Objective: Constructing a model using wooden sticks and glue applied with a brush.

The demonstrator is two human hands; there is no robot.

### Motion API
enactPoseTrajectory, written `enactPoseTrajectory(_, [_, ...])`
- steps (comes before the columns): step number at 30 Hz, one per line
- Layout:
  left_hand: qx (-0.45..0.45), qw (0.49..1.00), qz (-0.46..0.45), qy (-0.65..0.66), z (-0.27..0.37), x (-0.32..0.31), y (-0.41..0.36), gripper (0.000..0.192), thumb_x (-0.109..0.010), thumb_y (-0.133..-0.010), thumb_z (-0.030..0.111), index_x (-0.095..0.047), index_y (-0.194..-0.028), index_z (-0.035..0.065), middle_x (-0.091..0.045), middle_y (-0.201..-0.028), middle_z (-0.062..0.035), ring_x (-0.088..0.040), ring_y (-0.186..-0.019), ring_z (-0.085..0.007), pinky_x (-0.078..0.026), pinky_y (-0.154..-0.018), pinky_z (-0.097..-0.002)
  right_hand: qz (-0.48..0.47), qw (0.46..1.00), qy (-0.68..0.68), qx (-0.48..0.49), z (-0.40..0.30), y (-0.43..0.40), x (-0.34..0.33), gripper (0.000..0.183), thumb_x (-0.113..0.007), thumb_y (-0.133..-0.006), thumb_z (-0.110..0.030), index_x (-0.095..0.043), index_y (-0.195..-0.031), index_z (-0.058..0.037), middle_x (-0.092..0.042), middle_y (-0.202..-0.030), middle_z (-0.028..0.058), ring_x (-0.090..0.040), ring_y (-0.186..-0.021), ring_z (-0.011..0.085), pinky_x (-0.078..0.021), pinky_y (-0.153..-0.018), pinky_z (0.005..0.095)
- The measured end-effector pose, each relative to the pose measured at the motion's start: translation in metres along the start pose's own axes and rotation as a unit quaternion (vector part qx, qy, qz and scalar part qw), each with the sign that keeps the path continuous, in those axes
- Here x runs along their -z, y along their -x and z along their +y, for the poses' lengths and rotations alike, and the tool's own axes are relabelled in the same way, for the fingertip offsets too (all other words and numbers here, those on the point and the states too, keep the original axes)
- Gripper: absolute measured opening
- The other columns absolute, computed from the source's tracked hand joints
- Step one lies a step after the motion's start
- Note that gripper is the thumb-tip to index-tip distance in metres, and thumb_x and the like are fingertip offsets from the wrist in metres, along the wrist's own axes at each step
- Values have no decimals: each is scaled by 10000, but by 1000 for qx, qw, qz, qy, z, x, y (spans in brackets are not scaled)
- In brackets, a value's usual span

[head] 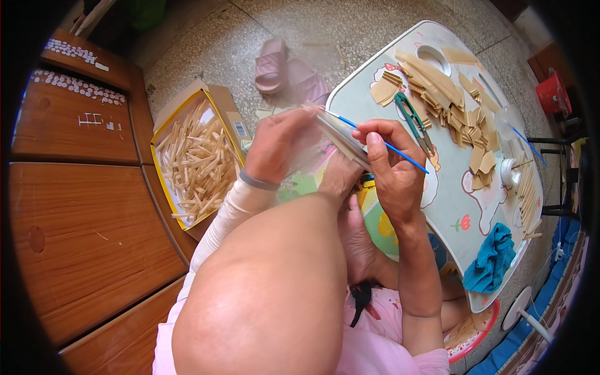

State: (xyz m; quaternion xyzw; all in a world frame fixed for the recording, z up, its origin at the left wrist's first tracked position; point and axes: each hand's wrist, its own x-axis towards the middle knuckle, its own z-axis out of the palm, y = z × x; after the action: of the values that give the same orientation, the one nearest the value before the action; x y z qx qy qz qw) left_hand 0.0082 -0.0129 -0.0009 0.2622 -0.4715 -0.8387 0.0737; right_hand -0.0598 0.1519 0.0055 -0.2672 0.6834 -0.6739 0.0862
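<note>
My left hand [274,143] pinches the far end of a long, flat, beige-and-grey strip [344,139]; haze blurs the fingertips. The strip slants down over my foot, and its near end reaches my right hand [396,164]. Between the thumb and fingers of that hand is a slim blue-handled brush [407,159]. Its pale tip points at the strip's far end, close to the left fingertips; whether it touches is unclear. Beside my right hand, green-handled thread snips [412,119] lie on a white folding table [447,187] with cartoon prints.
Folded brown paper pieces [461,122], a small white jar [510,172] and a teal cloth [490,260] are on the table. Left of me, an open cardboard box [227,115] holds many narrow paper pieces [197,159]. Pink slippers [271,65] lie on the floor near wooden furniture [89,234].
</note>
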Motion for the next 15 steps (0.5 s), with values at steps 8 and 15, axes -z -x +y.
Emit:
enactPoseTrajectory(8, [3,1000,5,-2,0,-2,0,276,-531,-865,172,-574,-1055,-24,-628,-854,-32,-601,-693,-65,-523,-629,-178,4,1000,16,1,-1,7,9,120,-498,-814,-72,-582,-879,-18,-584,-692,50,-505,-579,88,-416,-545,244])
enactPoseTrajectory(15, [10,1000,18,3,0,1,-1,271,-526,-868,167,-574,-1055,-23,-627,-845,-35,-606,-690,-70,-524,-630,-178,9,1000,17,-17,-7,10,11,116,-497,-813,-64,-580,-880,-17,-582,-692,50,-496,-574,85,-411,-539,240])
